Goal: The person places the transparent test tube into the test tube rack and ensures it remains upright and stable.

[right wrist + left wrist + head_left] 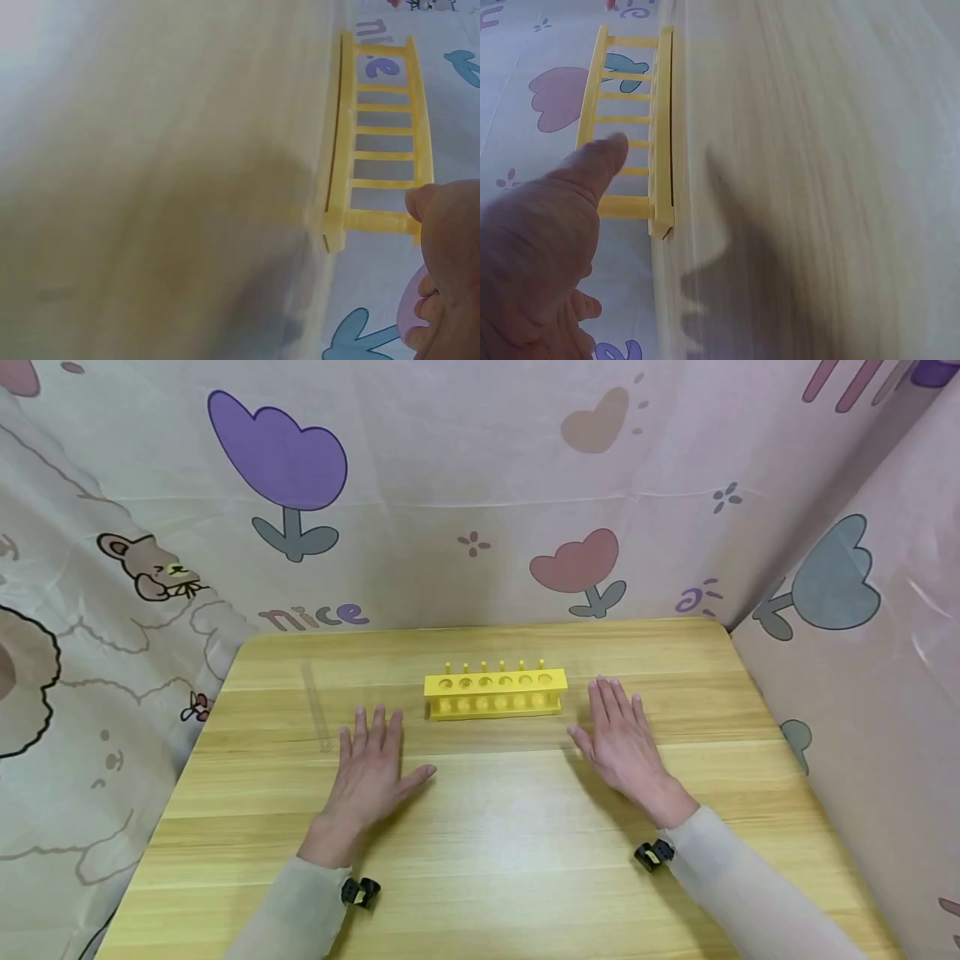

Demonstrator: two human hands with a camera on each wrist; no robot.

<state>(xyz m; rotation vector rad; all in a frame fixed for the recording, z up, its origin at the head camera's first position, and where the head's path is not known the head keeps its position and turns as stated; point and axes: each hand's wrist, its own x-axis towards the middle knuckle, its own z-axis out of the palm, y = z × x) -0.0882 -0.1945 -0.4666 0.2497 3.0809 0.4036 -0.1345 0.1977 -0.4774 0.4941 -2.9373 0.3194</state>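
A: Wooden table (480,860), fabric backdrop (465,485) all round. A yellow test-tube rack (495,693) stands at mid-table toward the far edge, six holes on top, all empty as far as the head view shows.

B: Hands?

A: The left hand (371,768) lies palm down on the table, fingers straight and a little spread, thumb out toward the centre, holding nothing. The right hand (618,743) does the same on the other side, fingers straight and together, also holding nothing. Each is near one end of the rack, not touching it.

B: Anything else near them?

A: A clear glass tube (317,708) lies flat on the table just beyond the left hand's fingertips. It is faint against the wood grain and easy to miss.

B: Which step, by your reading?

A: I judge it a resting start: both hands idle, nothing picked up. The tube is the nearest loose thing to the left hand. A move toward it would call for a light pinch along its length, since it lies flat and could roll.

B: What is unclear?

A: Whether the tube is open or stoppered; the ends are too faint. The wrist views are blurred. The left wrist view shows a thumb (592,169) before the rack; the right shows only a hand's edge (450,247). The forearms run out of frame at the bottom.
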